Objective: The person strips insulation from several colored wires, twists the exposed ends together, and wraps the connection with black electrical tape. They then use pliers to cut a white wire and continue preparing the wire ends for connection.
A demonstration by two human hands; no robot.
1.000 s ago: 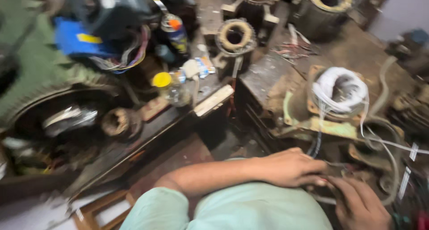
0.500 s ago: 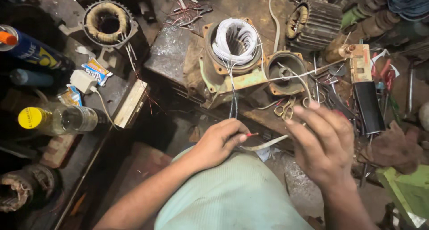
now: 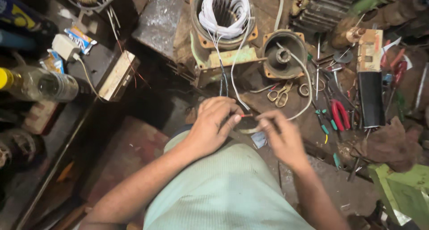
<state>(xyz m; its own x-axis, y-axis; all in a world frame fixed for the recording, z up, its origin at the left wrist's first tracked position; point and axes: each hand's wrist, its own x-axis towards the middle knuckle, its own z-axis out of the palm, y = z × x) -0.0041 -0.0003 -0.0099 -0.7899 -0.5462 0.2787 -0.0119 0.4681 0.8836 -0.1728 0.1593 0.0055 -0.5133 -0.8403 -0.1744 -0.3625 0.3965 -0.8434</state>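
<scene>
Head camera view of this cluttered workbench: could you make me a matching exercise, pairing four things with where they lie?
Things:
1. brass-handled scissors
2. red-handled pliers
3. clear plastic bottle with yellow cap
4. white wire coil in the round motor housing

Places:
A. far left edge
B. top centre
C. just above the right hand
D. right of the scissors, among small tools

Pairs: 1-C, 2-D, 3-A, 4-B

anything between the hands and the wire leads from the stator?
Nothing visible. The left hand and right hand already meet on a thin red-tipped lead just below the white-wound stator. The scissors and red-handled pliers lie off to the right, clear of both.
</scene>
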